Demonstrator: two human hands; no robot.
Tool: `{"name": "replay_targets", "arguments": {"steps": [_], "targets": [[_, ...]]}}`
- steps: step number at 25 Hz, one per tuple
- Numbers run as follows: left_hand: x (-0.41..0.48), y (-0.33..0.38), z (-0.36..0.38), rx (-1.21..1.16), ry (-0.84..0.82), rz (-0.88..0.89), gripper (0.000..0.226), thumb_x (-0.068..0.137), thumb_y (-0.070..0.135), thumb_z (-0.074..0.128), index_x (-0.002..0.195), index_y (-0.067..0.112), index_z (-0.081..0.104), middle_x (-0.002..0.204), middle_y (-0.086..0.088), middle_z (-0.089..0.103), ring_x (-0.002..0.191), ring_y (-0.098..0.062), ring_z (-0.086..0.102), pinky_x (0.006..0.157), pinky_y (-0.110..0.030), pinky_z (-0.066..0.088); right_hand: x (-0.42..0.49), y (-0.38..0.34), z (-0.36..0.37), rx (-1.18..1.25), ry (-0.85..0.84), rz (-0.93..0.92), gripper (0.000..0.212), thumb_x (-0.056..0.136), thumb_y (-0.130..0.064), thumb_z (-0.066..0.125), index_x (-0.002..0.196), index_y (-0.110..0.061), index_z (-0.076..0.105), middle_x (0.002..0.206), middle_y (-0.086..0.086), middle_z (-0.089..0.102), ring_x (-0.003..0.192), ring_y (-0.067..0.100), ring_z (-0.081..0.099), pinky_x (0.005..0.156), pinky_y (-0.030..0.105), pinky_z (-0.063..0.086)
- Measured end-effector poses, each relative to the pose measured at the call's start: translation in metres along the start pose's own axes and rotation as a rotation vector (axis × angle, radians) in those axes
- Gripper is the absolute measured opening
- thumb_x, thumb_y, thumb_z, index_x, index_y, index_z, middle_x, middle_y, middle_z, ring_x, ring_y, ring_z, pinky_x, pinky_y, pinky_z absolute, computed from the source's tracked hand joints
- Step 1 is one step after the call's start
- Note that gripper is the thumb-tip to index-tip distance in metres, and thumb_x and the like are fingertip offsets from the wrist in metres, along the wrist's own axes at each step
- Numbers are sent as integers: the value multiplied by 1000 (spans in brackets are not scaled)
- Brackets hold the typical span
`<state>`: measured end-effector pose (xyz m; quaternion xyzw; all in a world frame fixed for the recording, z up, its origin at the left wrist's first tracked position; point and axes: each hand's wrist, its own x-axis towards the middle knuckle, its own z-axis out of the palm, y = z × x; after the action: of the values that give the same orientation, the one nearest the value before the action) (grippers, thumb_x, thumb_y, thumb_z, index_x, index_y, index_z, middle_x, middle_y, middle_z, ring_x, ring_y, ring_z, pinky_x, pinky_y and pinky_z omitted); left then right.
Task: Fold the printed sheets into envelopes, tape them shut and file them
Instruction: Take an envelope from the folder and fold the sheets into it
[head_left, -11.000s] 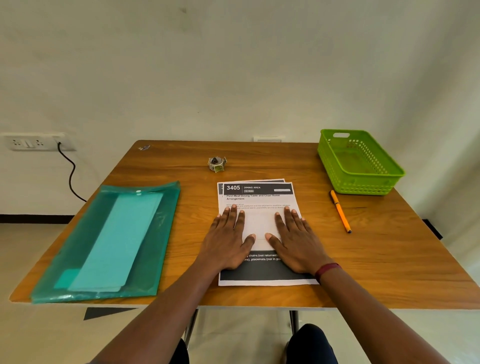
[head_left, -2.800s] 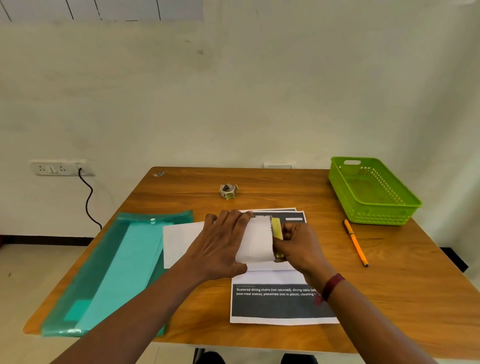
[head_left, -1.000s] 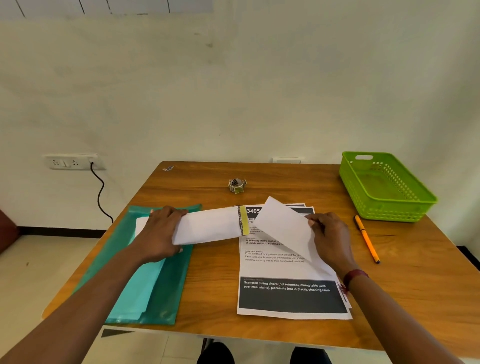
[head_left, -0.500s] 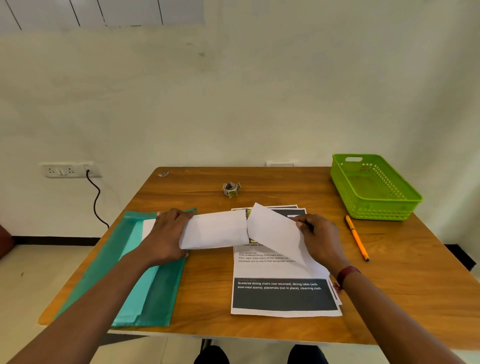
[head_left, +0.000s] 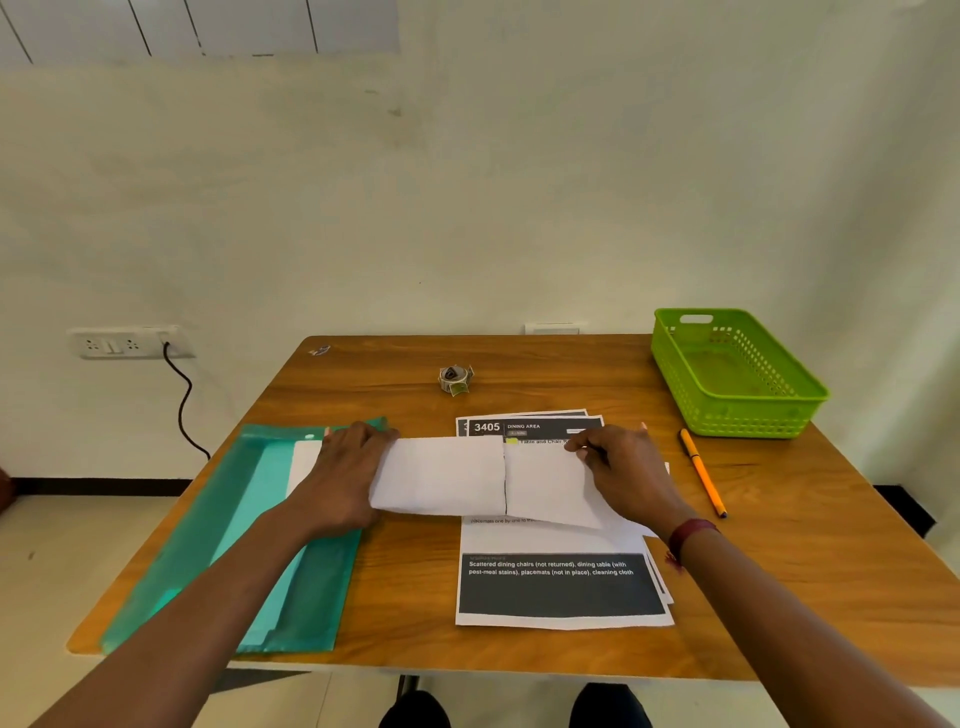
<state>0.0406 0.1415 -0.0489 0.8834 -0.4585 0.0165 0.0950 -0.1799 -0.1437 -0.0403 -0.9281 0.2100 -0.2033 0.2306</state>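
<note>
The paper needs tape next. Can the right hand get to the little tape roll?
Probably yes: the tape roll sits in the open past the printed sheets. But the right hand pinches the folded paper and must let go first.

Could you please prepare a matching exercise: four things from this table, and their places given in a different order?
Things:
1. green basket
2. orange pen
3. tape roll
4. teal folder

Places:
A. left side of the table
B. behind the printed sheets
C. far right corner
D. close beside the printed sheets, on their right

Pairs: 1-C, 2-D, 3-B, 4-A
</note>
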Motion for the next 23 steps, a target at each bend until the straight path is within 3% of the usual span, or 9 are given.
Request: {"name": "replay_targets", "arguments": {"steps": [4, 7, 12, 15, 18, 21, 23], "targets": [[-1, 4, 6, -15, -9, 8, 100, 61, 42, 84, 142, 28, 28, 134, -1, 35, 121, -19, 31, 111, -43, 30, 6, -8, 5, -73, -31, 1, 21, 97, -14, 56, 105, -26, 70, 95, -4, 72, 100, 17, 60, 119, 57, 9], [-2, 11, 11, -38, -19, 3, 103, 59, 49, 83, 143, 30, 26, 132, 2, 34, 121, -17, 30, 115, -45, 26, 11, -16, 12, -78, -34, -2, 21, 97, -13, 54, 105, -27, 69, 103, -4, 71, 110, 19, 57, 117, 57, 3], [-3, 24, 18, -69, -23, 21, 104, 58, 61, 75, 144, 32, 24, 132, 2, 33, 125, -18, 29, 118, -48, 19, 12, -31, 20, 17, -31, -32, 19, 95, -12, 56, 107, -23, 66, 98, -4, 70, 105, 19, 60, 118, 56, 8], [-4, 26, 20, -80, -13, -3, 103, 59, 62, 74, 144, 34, 23, 133, 2, 32, 126, -19, 30, 117, -48, 21, 4, -27, 21, 104, 259, -36, 21, 91, -5, 61, 106, -18, 68, 107, -3, 69, 107, 22, 59, 111, 46, 30], [-4, 23, 23, -106, 4, -33, 101, 59, 61, 74, 142, 34, 23, 133, 2, 32, 125, -18, 30, 117, -48, 23, -15, -8, 21, 332, 570, 206, 24, 92, -10, 60, 114, -19, 65, 114, -9, 61, 112, 18, 55, 94, 30, 39], [-4, 20, 26, -142, 39, -59, 101, 58, 62, 75, 141, 34, 24, 131, 3, 33, 124, -18, 31, 115, -46, 26, -33, 8, 34, 605, 575, 496, 31, 96, -19, 58, 126, -24, 58, 129, -4, 59, 115, 10, 53, 86, 23, 41], [-3, 21, 29, -153, 62, -64, 102, 57, 63, 75, 141, 34, 24, 130, 3, 33, 122, -18, 31, 114, -45, 28, -40, 11, 43, 775, 542, 583, 35, 96, -24, 60, 130, -27, 54, 131, -4, 58, 107, 2, 55, 79, 15, 40]]}}
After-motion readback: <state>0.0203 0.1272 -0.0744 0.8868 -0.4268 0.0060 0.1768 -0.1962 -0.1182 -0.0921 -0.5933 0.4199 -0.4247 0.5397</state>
